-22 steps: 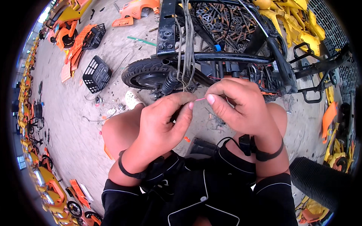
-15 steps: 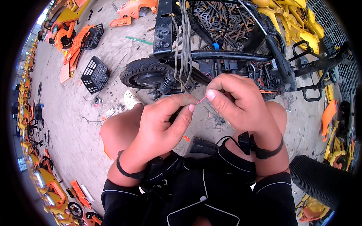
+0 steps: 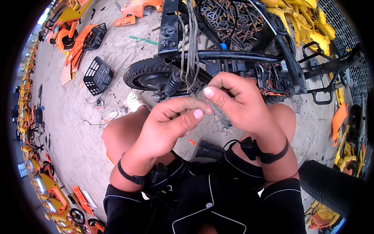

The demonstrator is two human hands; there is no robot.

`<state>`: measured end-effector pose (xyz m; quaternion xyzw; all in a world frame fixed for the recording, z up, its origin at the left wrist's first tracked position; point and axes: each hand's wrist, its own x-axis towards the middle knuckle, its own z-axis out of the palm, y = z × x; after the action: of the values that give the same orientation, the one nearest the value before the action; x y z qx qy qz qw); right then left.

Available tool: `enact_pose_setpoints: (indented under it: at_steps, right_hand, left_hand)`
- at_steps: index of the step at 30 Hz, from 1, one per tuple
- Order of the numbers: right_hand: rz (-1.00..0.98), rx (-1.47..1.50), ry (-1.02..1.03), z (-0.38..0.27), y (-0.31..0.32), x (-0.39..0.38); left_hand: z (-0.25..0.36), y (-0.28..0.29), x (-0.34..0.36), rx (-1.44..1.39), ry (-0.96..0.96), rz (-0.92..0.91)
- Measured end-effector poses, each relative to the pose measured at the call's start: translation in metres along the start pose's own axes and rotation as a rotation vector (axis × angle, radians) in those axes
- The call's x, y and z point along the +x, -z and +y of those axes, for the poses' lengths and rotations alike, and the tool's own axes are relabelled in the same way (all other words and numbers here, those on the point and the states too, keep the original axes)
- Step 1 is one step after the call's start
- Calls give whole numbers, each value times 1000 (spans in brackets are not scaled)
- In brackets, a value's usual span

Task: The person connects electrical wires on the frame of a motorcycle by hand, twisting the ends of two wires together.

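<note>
A short, thin pinkish-red wire (image 3: 207, 104) runs between my two hands. My left hand (image 3: 169, 123) pinches its lower end between thumb and fingertips. Slightly higher, my right hand (image 3: 237, 102) is closed in a pinch on the upper end. Just beyond them stands the black frame of a stripped scooter (image 3: 237, 56), with its treaded rear wheel (image 3: 146, 74) to the left. A bundle of grey cables (image 3: 190, 50) hangs down over the frame, close behind my fingertips. My fingers hide the wire's ends.
Metal sprockets and rods (image 3: 230, 21) lie heaped behind the frame. A black plastic basket (image 3: 98, 76) and orange panels (image 3: 76, 58) are on the floor at left. Yellow panels (image 3: 311, 35) pile up at far right. A black ribbed object (image 3: 329, 187) lies near my right elbow.
My right hand has shifted a little left and up, and my left fingertips slightly right. The wire between them now stands more upright.
</note>
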<state>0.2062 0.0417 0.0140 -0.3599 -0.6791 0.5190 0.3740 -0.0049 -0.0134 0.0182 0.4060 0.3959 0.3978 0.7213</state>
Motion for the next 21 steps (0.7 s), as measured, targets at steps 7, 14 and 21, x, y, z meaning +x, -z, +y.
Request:
enact_pose_setpoints:
  at_steps: [7, 14, 21]
  right_hand:
    - [-189, 439, -451, 9, -4, 6]
    - [270, -157, 112, 6, -11, 7]
    - [258, -695, 526, -18, -8, -6]
  left_hand:
    - [-7, 4, 3, -113, -20, 32]
    - [-2, -7, 2, -23, -15, 182]
    - [-5, -1, -1, -7, -62, 194]
